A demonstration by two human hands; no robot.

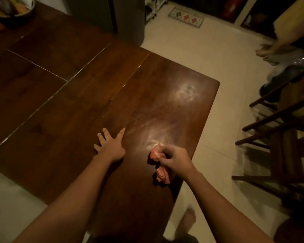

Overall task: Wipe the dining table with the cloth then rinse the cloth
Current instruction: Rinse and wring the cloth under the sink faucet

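Two hands on dining table (63, 95): L hand (111, 146) flat, fingers spread; R hand (174, 159) w/ bunched pink cloth (157, 163) in grip.

— Is there any writing to read on the tabletop (95, 95)?
— None; no letters, labels or numbers show on the wood.
— And on the small rug (186, 17), far right on the floor?
— Only coloured diamond shapes, and no legible words, brands or signs.

We see: dark wooden table (63, 106) | on it: crumpled pink cloth (162, 175), left hand (111, 148) flat, bowl (12, 13) at far corner, whitish smears (187, 92)
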